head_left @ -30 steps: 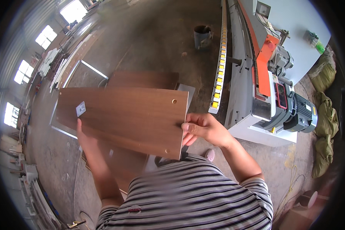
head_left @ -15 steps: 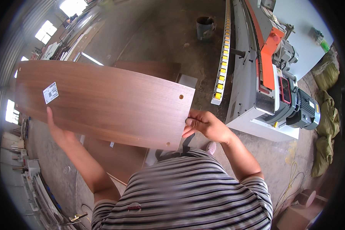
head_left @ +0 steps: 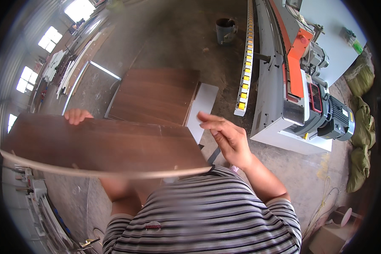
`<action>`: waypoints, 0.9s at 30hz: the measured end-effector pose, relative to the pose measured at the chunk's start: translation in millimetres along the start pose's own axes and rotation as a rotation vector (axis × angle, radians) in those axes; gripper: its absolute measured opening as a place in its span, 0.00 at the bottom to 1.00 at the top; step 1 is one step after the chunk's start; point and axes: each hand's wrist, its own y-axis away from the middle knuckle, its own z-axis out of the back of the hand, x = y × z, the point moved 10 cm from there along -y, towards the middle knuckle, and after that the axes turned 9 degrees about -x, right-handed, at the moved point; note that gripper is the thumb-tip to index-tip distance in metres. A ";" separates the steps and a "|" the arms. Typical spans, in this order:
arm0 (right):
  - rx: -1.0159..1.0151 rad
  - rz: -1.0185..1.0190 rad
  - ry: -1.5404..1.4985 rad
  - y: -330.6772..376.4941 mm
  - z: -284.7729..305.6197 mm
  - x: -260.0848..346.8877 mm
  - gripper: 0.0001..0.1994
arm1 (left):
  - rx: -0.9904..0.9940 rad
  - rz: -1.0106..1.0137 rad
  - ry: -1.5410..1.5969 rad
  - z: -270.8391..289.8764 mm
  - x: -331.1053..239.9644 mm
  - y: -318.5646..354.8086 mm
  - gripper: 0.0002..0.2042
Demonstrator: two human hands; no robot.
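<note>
A brown wood-grain panel is tilted in front of my body, its pale long edge toward me and its right end close to my shirt. The fingers of my left hand curl over its far edge; the palm and thumb are hidden beneath it. Just off the right end of the panel, my right hand is raised with its fingers loosely stretched and nothing in them. Beyond the panel, more brown boards lie low in a stack, with a pale grey board sticking out at their right.
At right stands a grey and orange machine with a motor and a rail of yellow rollers. A bucket stands on the floor ahead. Green sacks lie at far right, long strips at far left.
The panel has turned over and dropped toward me, so its labelled face no longer shows. My left fingers now hook its far edge. My right hand has let go of its end.
</note>
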 end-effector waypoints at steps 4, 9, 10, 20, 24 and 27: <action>-0.184 -0.196 0.048 18.6 18.4 -49.3 0.19 | 0.239 -0.058 -0.006 -28.6 32.3 -13.1 0.07; -0.043 -0.789 -0.330 63.4 -5.2 -127.7 0.26 | 0.120 -0.262 0.090 -55.8 31.0 -26.7 0.03; -0.001 -0.862 -0.463 65.5 -15.3 -129.2 0.26 | 0.145 -0.269 0.145 -57.7 25.5 -30.4 0.03; 0.128 -0.689 -0.333 14.4 -8.3 -72.3 0.14 | 0.117 -0.375 0.322 -46.5 0.7 -26.6 0.06; 0.180 -0.640 -0.387 12.9 -7.6 -56.5 0.13 | 0.251 -0.365 0.277 -19.5 -14.7 -12.0 0.06; 0.216 -0.616 -0.345 12.0 -8.0 -58.3 0.13 | 0.235 -0.336 0.271 -12.1 -7.1 -6.4 0.06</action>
